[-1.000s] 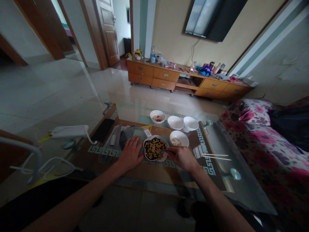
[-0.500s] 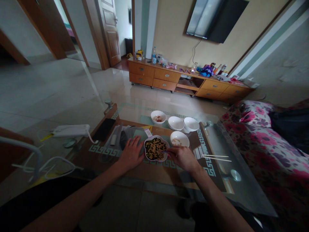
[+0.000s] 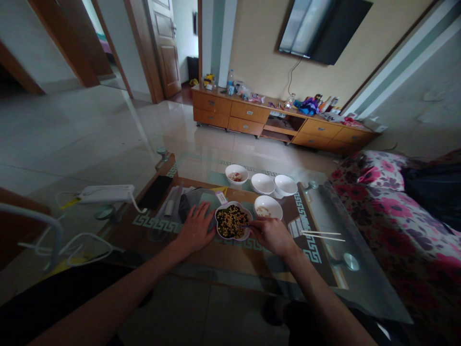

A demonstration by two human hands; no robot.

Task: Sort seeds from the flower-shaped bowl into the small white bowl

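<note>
Home living room indicated. Flat television [image 3: 324,31] mounted on wall above low wooden drawer cabinet [image 3: 281,120]; floral sofa [image 3: 389,211] placed right of cabinet; panelled door [image 3: 163,48] seen left of cabinet; glass-topped table [image 3: 324,226] with white bowls [image 3: 262,183] set before cabinet on polished tile floor [image 3: 82,125].

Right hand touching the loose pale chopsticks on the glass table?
Apart. The head view shows the right hand beside the white scalloped bowl, with a wide stretch of glass tabletop between it and the loose pale chopsticks.
</note>
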